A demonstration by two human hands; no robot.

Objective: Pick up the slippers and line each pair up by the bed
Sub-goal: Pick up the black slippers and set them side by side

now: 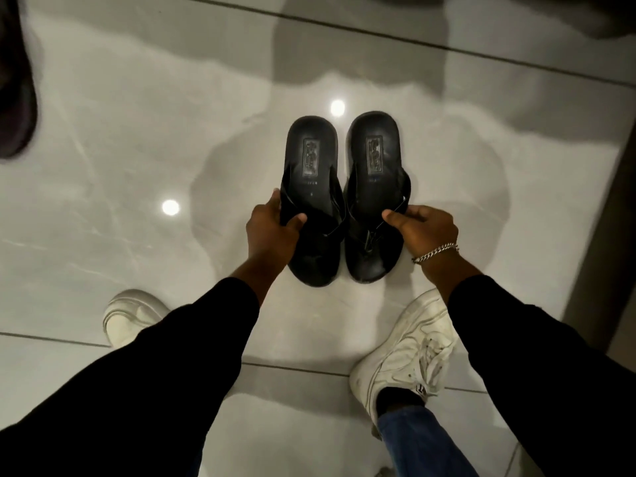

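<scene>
Two black flip-flop slippers lie side by side on the glossy grey tile floor, heels pointing away from me. My left hand (272, 228) grips the left slipper (309, 156) at its strap, thumb over the top and fingers at its outer edge. My right hand (425, 227), with a silver chain bracelet at the wrist, pinches the strap of the right slipper (373, 153) at its outer side. Both slippers appear to rest on the floor, nearly parallel and almost touching. Black sleeves cover both my arms.
My white sneakers stand on the floor (137, 149), the left one (130, 315) partly hidden by my arm, the right one (409, 349) just below the slippers. A dark shape (15, 98) sits at the far left edge. A darker strip (599, 235) runs along the right.
</scene>
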